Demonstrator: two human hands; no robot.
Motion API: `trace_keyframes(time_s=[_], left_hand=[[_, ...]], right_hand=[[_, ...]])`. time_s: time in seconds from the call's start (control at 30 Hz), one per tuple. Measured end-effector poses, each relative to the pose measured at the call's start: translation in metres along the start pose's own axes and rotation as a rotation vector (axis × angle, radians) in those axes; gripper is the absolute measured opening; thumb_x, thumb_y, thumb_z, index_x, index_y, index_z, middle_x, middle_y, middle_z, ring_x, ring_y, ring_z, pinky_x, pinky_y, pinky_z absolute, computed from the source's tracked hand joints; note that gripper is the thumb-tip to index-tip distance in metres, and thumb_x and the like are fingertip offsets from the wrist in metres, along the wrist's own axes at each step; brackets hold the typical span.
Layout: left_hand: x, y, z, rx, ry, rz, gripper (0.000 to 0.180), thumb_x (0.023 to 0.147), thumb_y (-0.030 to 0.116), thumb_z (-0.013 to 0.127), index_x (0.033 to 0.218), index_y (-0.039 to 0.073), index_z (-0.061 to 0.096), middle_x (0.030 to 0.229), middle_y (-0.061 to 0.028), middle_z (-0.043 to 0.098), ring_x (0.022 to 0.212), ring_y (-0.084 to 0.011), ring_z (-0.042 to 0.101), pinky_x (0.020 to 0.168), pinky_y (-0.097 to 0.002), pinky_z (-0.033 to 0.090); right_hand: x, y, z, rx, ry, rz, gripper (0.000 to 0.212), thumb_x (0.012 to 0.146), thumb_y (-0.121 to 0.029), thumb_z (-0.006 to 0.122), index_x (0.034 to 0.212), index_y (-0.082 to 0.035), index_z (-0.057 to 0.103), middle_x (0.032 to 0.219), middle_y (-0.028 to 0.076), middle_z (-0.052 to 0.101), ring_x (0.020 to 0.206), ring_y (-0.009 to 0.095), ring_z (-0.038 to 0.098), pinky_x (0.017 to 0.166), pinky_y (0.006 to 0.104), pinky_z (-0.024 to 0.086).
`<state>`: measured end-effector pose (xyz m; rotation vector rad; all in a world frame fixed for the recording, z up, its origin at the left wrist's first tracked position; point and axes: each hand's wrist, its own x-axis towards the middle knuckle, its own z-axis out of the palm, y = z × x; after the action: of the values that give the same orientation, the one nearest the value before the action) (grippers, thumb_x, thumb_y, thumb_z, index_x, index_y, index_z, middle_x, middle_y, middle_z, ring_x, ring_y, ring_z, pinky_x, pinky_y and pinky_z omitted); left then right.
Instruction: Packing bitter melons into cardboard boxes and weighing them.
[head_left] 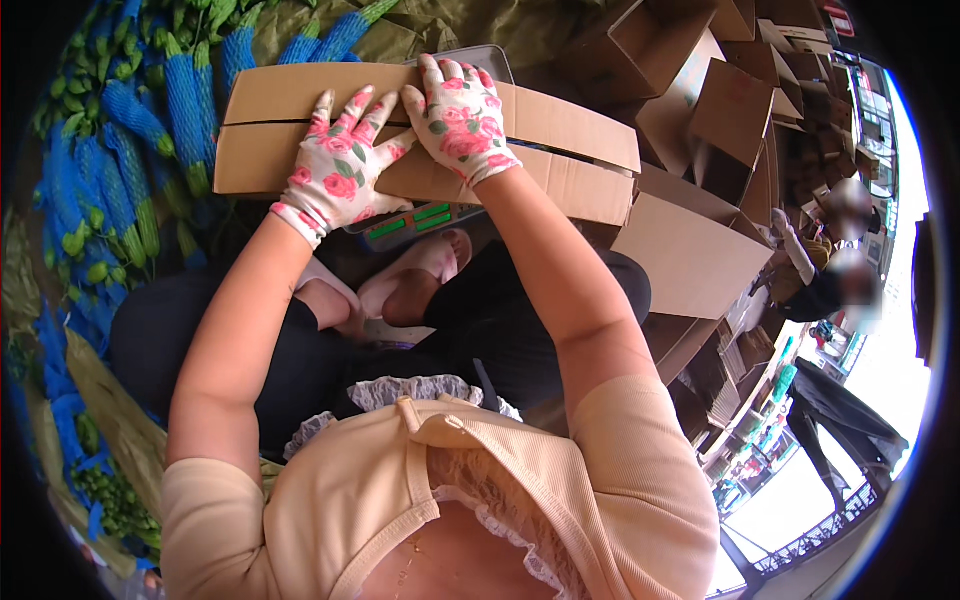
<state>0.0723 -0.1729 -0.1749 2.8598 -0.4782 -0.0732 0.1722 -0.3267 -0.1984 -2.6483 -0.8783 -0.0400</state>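
Observation:
Both my hands wear white gloves with pink roses. They rest on top of a long cardboard box (570,155) whose flaps are folded over and meet along a dark seam. My left hand (340,165) lies spread over the box's left half, its fingers across the seam. My right hand (462,118) presses flat beside it, near the box's middle, with its fingertips toward the far edge. Beneath the box, a scale (405,228) with green display windows shows in part; the box hides most of it.
Long green vegetables in blue nets (185,95) are heaped on the left. Open cardboard boxes (690,250) stack up on the right. My feet (415,275) are just below the scale. Other people (830,270) are farther off at right.

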Motion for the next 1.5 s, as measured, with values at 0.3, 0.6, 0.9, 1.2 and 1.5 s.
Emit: trace_keyframes(time_s=[0.3,0.6,0.9,1.2,1.5], left_hand=[[-0.002,0.002,0.003,0.014,0.021,0.014,0.075,0.063,0.063,0.069,0.124,0.019,0.061,0.137,-0.0156,0.046,0.134,-0.0318,0.034,0.113,-0.0548,0.015],[-0.013,0.021,0.002,0.126,-0.048,0.005,0.097,0.061,0.057,0.075,0.143,0.021,0.037,0.152,-0.0155,0.02,0.142,-0.0351,0.014,0.114,-0.0555,0.005],[-0.041,0.026,-0.021,0.127,0.139,0.034,0.094,0.063,0.037,0.081,0.144,0.022,0.035,0.151,-0.0109,0.023,0.14,-0.0328,0.019,0.115,-0.0498,0.012],[-0.03,0.019,-0.011,0.072,0.071,0.007,0.07,0.072,0.04,0.074,0.133,0.019,0.047,0.121,-0.0068,0.053,0.117,-0.0259,0.047,0.105,-0.0428,0.029],[-0.026,0.013,-0.003,-0.016,0.049,-0.036,0.053,0.074,0.038,0.071,0.119,0.015,0.057,0.11,-0.0067,0.059,0.105,-0.0268,0.054,0.096,-0.0398,0.036]], right_hand=[[-0.002,-0.01,0.004,0.108,0.119,0.119,0.038,0.086,-0.036,0.053,0.104,-0.003,0.058,0.105,0.017,0.058,0.105,0.033,0.052,0.099,0.0437,0.033],[-0.012,0.012,-0.017,0.212,0.18,-0.016,0.044,0.084,-0.033,0.06,0.118,-0.005,0.055,0.117,0.019,0.056,0.111,0.033,0.052,0.1,0.0436,0.037],[-0.181,0.206,-0.175,-0.424,-0.519,0.55,0.083,0.069,-0.033,0.077,0.14,-0.017,0.038,0.14,0.011,0.042,0.134,0.026,0.035,0.109,0.0446,0.028],[-0.261,0.12,-0.185,-0.515,-0.895,0.296,0.012,0.072,-0.025,0.067,0.082,-0.021,0.071,0.089,0.002,0.07,0.087,0.024,0.067,0.074,0.035,0.054],[-0.349,-0.039,-0.213,-0.265,-0.696,0.621,0.013,0.075,-0.02,0.062,0.082,-0.009,0.067,0.077,0.013,0.066,0.081,0.031,0.066,0.07,0.0406,0.052]])
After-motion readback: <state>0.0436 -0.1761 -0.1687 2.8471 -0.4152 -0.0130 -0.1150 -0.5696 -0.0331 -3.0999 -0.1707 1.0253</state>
